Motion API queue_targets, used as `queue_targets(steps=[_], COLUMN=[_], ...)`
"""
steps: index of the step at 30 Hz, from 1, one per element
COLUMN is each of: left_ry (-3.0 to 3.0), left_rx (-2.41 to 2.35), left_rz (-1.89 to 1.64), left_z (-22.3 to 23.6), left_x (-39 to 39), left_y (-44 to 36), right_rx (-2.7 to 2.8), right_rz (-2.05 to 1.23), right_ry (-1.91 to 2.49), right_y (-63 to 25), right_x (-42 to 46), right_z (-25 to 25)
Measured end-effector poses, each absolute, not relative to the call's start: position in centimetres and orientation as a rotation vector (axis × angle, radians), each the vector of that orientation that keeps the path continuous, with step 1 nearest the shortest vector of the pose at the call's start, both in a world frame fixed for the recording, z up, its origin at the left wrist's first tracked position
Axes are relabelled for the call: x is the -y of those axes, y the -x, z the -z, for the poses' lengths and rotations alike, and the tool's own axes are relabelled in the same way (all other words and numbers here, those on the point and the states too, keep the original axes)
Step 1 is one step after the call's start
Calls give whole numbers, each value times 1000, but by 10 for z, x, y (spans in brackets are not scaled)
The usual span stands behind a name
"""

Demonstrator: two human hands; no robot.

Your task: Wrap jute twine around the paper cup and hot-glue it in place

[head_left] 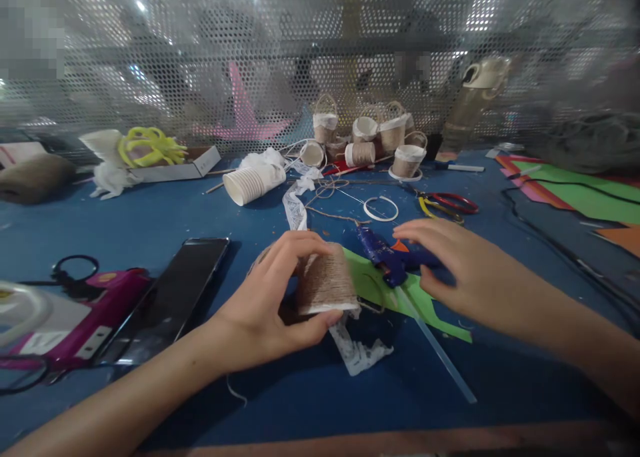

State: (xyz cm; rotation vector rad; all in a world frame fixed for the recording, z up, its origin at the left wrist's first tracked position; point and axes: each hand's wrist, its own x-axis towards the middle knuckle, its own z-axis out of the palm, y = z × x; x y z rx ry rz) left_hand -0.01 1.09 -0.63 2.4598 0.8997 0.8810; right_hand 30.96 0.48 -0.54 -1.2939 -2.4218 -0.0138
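My left hand (285,293) grips a paper cup wrapped in brown twine (327,280), lying on its side with its white edge toward me. White lace (357,350) trails from under the cup onto the table. Over the blue hot glue gun (387,253), my right hand (440,267) hovers at its handle, thumb and fingers apart. A clear glue stick (437,350) sticks out of the gun's back toward me. Beneath the gun lies a green paper piece (415,297). Another lace strip (296,207) runs behind the cup.
Several small twine-covered baskets (393,137) stand at the back, beside stacked paper cups (253,182). Scissors (447,205) and a white ring (381,208) lie beyond the glue gun. At left are a phone (173,293) and a magenta power strip (95,310); colored paper (580,187) is at right.
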Motion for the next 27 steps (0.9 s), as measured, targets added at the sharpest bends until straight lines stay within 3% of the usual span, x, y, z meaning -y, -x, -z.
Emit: queue_targets(steps=[9,19,27], left_ry=[-2481,-2537,-2477], left_rx=[-904,-875,-924], left_rz=[-816,-714,-785], left_z=[8,-3,2], left_x=[-9,-12,-13], left_y=[3,8,8], right_rx=[2440,2047,1428], right_rz=[-204,-298,-1035], right_ry=[1431,1545,1188], right_y=[-309,-310,-295], right_x=[-10,-10,1], right_z=[19,4,2])
